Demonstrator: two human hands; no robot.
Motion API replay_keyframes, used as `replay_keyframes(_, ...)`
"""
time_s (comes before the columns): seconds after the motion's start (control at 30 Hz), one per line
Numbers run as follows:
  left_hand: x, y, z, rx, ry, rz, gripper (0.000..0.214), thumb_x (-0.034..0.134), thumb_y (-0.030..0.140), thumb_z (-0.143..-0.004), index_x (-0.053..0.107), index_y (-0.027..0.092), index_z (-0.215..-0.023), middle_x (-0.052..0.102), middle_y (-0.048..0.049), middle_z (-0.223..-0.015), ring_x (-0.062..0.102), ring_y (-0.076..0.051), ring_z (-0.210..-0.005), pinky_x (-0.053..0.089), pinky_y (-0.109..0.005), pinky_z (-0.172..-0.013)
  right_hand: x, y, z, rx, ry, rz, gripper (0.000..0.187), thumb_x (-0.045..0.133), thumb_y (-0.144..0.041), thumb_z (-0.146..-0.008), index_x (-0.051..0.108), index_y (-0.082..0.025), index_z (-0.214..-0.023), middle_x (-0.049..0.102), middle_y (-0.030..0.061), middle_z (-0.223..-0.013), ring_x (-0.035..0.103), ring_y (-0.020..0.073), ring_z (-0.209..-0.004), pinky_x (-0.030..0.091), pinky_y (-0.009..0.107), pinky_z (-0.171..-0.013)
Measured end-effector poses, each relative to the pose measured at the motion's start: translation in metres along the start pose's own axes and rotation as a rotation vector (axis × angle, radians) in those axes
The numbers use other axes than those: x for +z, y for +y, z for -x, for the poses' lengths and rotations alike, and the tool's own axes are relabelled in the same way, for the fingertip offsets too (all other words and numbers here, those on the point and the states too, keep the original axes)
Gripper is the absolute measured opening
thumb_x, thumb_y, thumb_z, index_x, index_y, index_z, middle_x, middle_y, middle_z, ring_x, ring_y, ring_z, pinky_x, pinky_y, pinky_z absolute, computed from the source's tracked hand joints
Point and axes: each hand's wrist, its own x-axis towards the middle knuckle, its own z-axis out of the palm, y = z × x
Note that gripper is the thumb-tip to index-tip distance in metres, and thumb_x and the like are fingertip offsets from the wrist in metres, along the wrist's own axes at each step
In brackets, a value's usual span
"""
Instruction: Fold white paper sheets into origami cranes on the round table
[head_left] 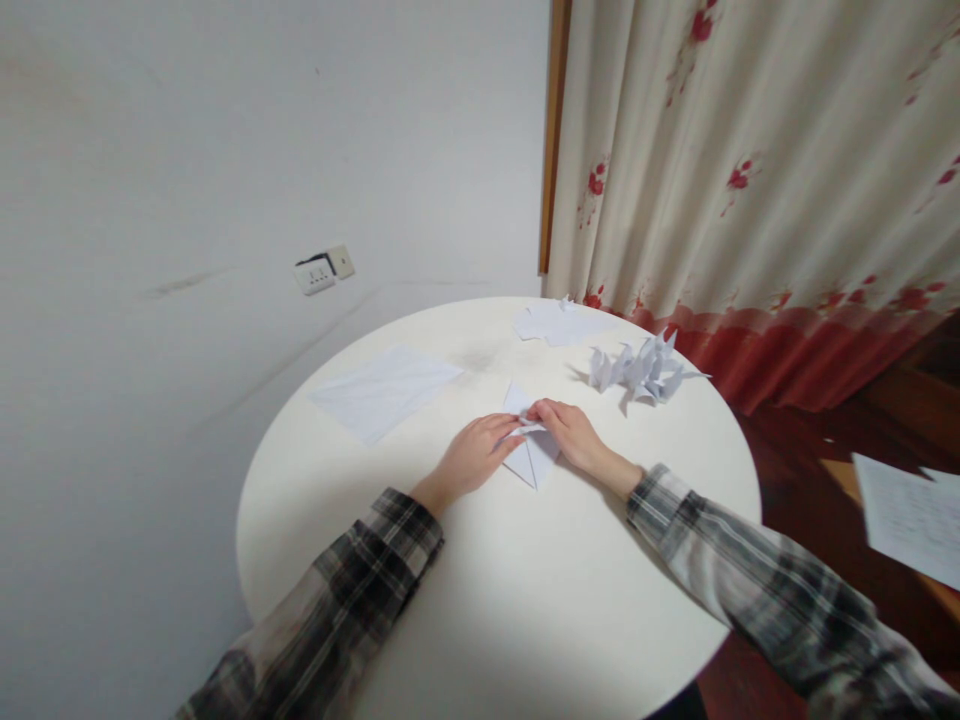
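Farthest left, a loose sheet lies flat on the round white table, well apart from the work. Left hand: palm down, fingers extended and released, their tips pressing the left part of the folded paper against the table. Folded paper: a white kite-like shape with a centre crease, flat on the table between the two hands, its long point toward the person. Right hand: fingers curled over the middle of the same piece, tips meeting those of the left hand (whether they nip a small flap or merely press it cannot be told). Judged step: a flap is being brought to the centre line and creased. The next move would call for edges aligned on that crease, one hand steadying the piece while the other firms the fold. Toward the curtain: flat white pieces and, right of them, a cluster of folded figures. Far right, off the table, a printed sheet.
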Motion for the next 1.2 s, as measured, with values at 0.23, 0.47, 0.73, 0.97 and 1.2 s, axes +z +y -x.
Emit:
replay_keyframes(0.23,-0.003,0.000,0.000,-0.182,0.100,0.080,0.044,0.026,0.040,-0.091,0.062,0.017,-0.102,0.065,-0.0051,-0.106,0.057,-0.016,-0.101,0.041,-0.030,-0.092,-0.003,-0.003,0.000,-0.007,-0.057,0.090,0.044,0.023,-0.040,-0.093,0.062,-0.020,-0.088,0.066,0.0047,-0.086,0.058,0.0161,-0.083,0.040,0.027,-0.076)
replay_keyframes(0.47,-0.002,-0.003,-0.002,-0.337,0.208,0.000,0.046,0.029,0.043,-0.090,0.063,0.016,-0.076,0.067,-0.0065,-0.079,0.061,-0.018,-0.075,0.047,-0.029,-0.069,0.001,-0.002,0.001,-0.012,-0.070,0.235,0.031,0.050,-0.042,-0.082,0.060,-0.019,-0.100,0.066,0.0073,-0.092,0.058,0.0181,-0.084,0.038,0.025,-0.071)
replay_keyframes(0.73,-0.004,-0.003,-0.003,-0.130,0.553,-0.023,0.020,0.050,0.022,-0.082,0.058,0.017,-0.100,0.064,-0.0058,-0.096,0.056,-0.019,-0.093,0.044,-0.034,-0.085,0.000,0.001,-0.002,0.021,-0.061,0.319,0.018,0.044,-0.023,-0.084,0.062,-0.019,-0.083,0.065,0.0025,-0.073,0.055,0.0136,-0.063,0.031,0.022,-0.058)
replay_keyframes(0.97,-0.013,0.011,0.002,0.171,0.647,-0.047,0.022,0.041,0.005,-0.078,0.056,0.017,-0.090,0.062,-0.0041,-0.084,0.057,-0.016,-0.084,0.047,-0.030,-0.077,0.001,0.001,-0.002,0.065,-0.038,0.363,0.020,0.044,-0.027,-0.084,0.059,-0.019,-0.073,0.060,0.0008,-0.062,0.049,0.0125,-0.055,0.026,0.022,-0.054)
replay_keyframes(1.2,0.002,0.010,0.001,0.216,0.114,-0.025,0.026,0.039,0.011,-0.083,0.057,0.019,-0.102,0.063,-0.0040,-0.103,0.055,-0.015,-0.100,0.043,-0.029,-0.091,0.001,-0.001,-0.002,0.044,-0.012,0.349,0.016,0.045,-0.024,-0.083,0.061,-0.020,-0.082,0.065,0.0020,-0.070,0.055,0.0144,-0.060,0.028,0.022,-0.055)
